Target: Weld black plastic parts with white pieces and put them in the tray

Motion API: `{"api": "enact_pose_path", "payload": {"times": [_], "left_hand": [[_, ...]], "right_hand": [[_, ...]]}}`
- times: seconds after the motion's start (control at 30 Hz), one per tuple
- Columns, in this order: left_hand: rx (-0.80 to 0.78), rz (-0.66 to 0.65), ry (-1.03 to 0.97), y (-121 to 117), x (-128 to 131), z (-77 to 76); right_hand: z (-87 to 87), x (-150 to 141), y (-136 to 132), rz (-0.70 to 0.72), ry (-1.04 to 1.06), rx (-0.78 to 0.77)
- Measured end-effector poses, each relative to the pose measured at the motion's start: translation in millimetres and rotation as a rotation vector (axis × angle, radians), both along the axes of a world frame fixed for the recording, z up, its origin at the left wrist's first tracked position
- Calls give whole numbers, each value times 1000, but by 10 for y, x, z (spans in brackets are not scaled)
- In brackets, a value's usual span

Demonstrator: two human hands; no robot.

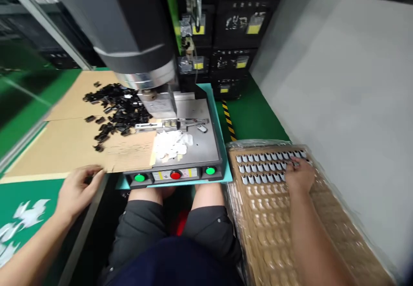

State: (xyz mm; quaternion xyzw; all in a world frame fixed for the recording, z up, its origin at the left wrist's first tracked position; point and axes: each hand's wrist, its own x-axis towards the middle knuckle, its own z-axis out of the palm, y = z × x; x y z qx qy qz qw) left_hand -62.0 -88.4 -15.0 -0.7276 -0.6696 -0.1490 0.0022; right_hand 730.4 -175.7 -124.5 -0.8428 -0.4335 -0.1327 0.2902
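Right hand (300, 175) among the tray's filled rows, left hand (80, 187) by the cardboard's edge

Nearest are the person's dark shorts (142, 221), knees under the benchtop press. On the left, white cut scraps (30, 215) lie on a green tabletop (48, 189). The left hand's thumb and forefinger come close together at the near edge of the cardboard sheet (71, 144); whether they pinch anything, I cannot tell. On the right, the clear moulded tray (271, 221) has bare pockets in its nearer part and three rows of small grey-and-black parts (260, 167) toward its far end. The right hand's fingers curl down over the right end of these rows; whether they grip a part is hidden.

Across the press's front run a green button (140, 177), a red button (175, 174) and a second green button (210, 170). Behind them lie white pieces (171, 144), then a metal fixture (169, 124) with a loose grey piece (202, 128) beside it. Black clips (124, 107) are heaped on the cardboard, left of the press head's metal block (159, 105). Labelled black bins (232, 41) stand farthest back.
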Motion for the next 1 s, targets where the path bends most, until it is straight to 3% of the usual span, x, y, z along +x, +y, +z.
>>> {"api": "enact_pose_path", "payload": {"times": [0.1,0.23,0.3,0.4,0.57,0.77,0.9,1.0], "left_hand": [[126,-127,-71,58,149,-28],[194,-397,-161,191,788,77],[166,-504,-162,264,1149,123],[151,-585,-137,373,1610,156],[165,-650,-172,534,2018,182],[162,-664,-233,648,2137,205],[144,-634,-350,702,2234,250],[114,-603,-568,718,2314,297]], "right_hand": [[422,-830,351,219,191,83],[976,-2167,768,618,311,0],[1116,-2688,962,751,288,-53],[1174,-3164,1210,837,211,-132],[1110,-3377,1435,757,59,-293],[994,-3316,1504,735,-67,-251],[1030,-3310,1500,700,63,-151],[1146,-3411,1395,767,287,-1]]}}
